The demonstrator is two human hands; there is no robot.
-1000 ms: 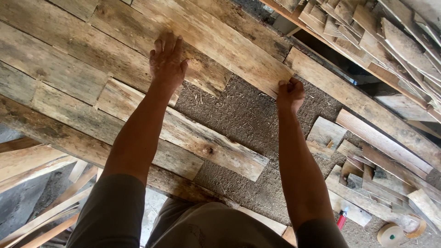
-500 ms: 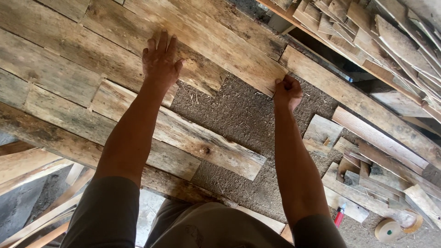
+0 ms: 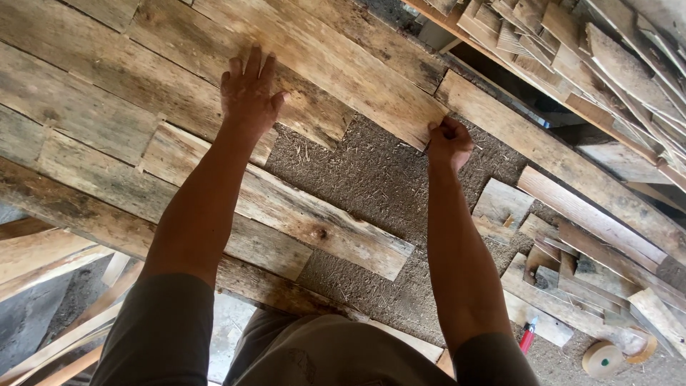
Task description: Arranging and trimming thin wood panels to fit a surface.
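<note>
My left hand (image 3: 248,96) lies flat with fingers spread on a weathered grey-brown plank (image 3: 286,93) of a surface covered with rough boards. My right hand (image 3: 449,141) is closed in a fist at the end edge of a long plank (image 3: 336,64), where that board meets the bare straw-and-earth surface (image 3: 371,179). Another long board (image 3: 564,161) runs on from just beyond the right fist. A shorter plank (image 3: 300,214) lies below both hands.
Several loose offcuts (image 3: 564,264) lie on the right. More boards are stacked at the upper right (image 3: 593,57). A roll of tape (image 3: 604,357) and a red-handled tool (image 3: 527,336) sit at the lower right. Long timbers (image 3: 43,257) lie at the lower left.
Both hands keep their places on the boards; the view has shifted slightly, and the left fingers stay spread while the right fist stays at the plank's end.
</note>
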